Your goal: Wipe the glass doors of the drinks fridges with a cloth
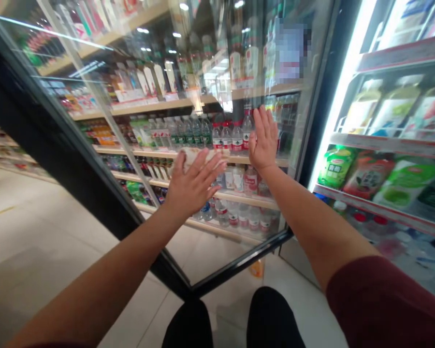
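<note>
Black-framed glass door open; far shelves seen through it. Left hand open, fingers spread over pale cloth at glass, cloth left of right hand. Right hand open, palm to glass, grips nothing. Lit cooler shelves at right carry bottles, pouches

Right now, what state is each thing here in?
Glass door: swung open.
Left hand: open, fingers spread, over the pale cloth.
Pale cloth: under the left fingers, apparently against the glass; dampness can't be told.
Right hand: open, apparently flat on the glass.
Cooler light strip: lit.
Cooler bottles: upright, capped.
</note>
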{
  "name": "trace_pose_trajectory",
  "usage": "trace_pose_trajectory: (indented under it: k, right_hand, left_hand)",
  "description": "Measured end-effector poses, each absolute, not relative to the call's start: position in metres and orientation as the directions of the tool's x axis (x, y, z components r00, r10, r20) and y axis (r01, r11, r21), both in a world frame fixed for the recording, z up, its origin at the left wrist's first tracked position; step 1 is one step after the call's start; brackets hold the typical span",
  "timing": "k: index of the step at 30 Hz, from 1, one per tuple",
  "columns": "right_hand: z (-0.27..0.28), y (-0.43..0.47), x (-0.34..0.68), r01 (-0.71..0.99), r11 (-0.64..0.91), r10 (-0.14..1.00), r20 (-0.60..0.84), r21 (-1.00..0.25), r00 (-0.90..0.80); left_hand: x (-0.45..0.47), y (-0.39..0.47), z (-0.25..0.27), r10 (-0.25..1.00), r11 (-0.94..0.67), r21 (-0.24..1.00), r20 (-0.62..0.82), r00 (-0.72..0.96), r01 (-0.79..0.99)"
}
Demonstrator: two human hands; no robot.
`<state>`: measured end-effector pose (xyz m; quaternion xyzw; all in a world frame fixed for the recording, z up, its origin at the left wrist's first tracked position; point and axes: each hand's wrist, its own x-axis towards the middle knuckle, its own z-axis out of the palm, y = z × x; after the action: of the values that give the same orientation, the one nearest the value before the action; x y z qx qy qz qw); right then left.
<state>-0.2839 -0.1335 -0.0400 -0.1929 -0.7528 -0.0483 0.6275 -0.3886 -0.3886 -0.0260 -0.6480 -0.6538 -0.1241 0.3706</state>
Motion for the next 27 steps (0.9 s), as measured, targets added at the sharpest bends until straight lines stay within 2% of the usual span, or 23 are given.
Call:
trace_pose_trajectory:
  k: [1, 3, 6, 8, 10, 12, 13, 15, 18, 20, 22, 24, 25, 27]
  right_hand:
    - [-0.040, -0.134, -0.284, 0.348, 0.922, 0.228, 0.964, -0.169, -0.134]
    - [-0.040, -0.133, -0.283, 0.341, 0.926, 0.220, 0.966, -0.164, -0.134]
    - [-0.041, -0.134, -0.283, 0.351, 0.923, 0.224, 0.963, -0.161, -0.149]
    - [-0.040, -0.136, -0.282, 0.362, 0.917, 0.239, 0.958, -0.170, -0.157]
    - [-0.040, -0.137, -0.282, 0.360, 0.916, 0.250, 0.955, -0.180, -0.159]
    - [-0.040, -0.137, -0.282, 0.350, 0.917, 0.256, 0.954, -0.189, -0.156]
    - [-0.039, -0.137, -0.282, 0.342, 0.919, 0.259, 0.953, -0.195, -0.155]
    - [-0.038, -0.141, -0.281, 0.318, 0.922, 0.278, 0.948, -0.220, -0.151]
    - [-0.036, -0.163, -0.276, 0.290, 0.918, 0.310, 0.945, -0.270, -0.103]
    - [-0.036, -0.190, -0.271, 0.274, 0.939, 0.239, 0.967, -0.206, -0.091]
    - [-0.038, -0.220, -0.269, 0.208, 0.978, 0.039, 0.986, -0.004, -0.165]
    - [-0.044, -0.243, -0.272, 0.083, 0.973, -0.186, 0.943, 0.216, -0.277]
    - [-0.048, -0.250, -0.276, 0.035, 0.959, -0.255, 0.911, 0.281, -0.323]
    - [-0.060, -0.254, -0.286, 0.004, 0.944, -0.299, 0.863, 0.329, -0.407]
  left_hand:
    - [-0.391, -0.393, -0.027, 0.764, 0.126, -0.339, 0.633, 0.127, 0.932]
    - [-0.395, -0.404, -0.012, 0.688, 0.240, -0.314, 0.722, 0.067, 0.919]
    - [-0.397, -0.419, 0.013, 0.480, 0.437, -0.163, 0.874, -0.076, 0.884]
    - [-0.395, -0.421, 0.005, 0.410, 0.495, -0.095, 0.902, -0.136, 0.864]
    - [-0.393, -0.418, -0.025, 0.488, 0.461, -0.152, 0.866, -0.107, 0.874]
    - [-0.393, -0.413, -0.057, 0.695, 0.263, -0.311, 0.718, 0.045, 0.913]
    - [-0.393, -0.411, -0.067, 0.739, 0.196, -0.340, 0.667, 0.089, 0.920]
    - [-0.392, -0.406, -0.073, 0.753, 0.133, -0.344, 0.645, 0.131, 0.929]
    - [-0.390, -0.397, -0.052, 0.651, 0.151, -0.320, 0.745, 0.149, 0.935]
    - [-0.388, -0.388, -0.036, 0.589, 0.142, -0.325, 0.787, 0.184, 0.935]
    - [-0.386, -0.380, -0.029, 0.525, 0.119, -0.313, 0.825, 0.208, 0.942]
    - [-0.387, -0.375, -0.029, 0.442, 0.074, -0.283, 0.869, 0.222, 0.956]
    - [-0.388, -0.375, -0.031, 0.389, 0.049, -0.266, 0.893, 0.227, 0.963]
    - [-0.391, -0.381, -0.035, 0.289, 0.010, -0.242, 0.930, 0.229, 0.970]
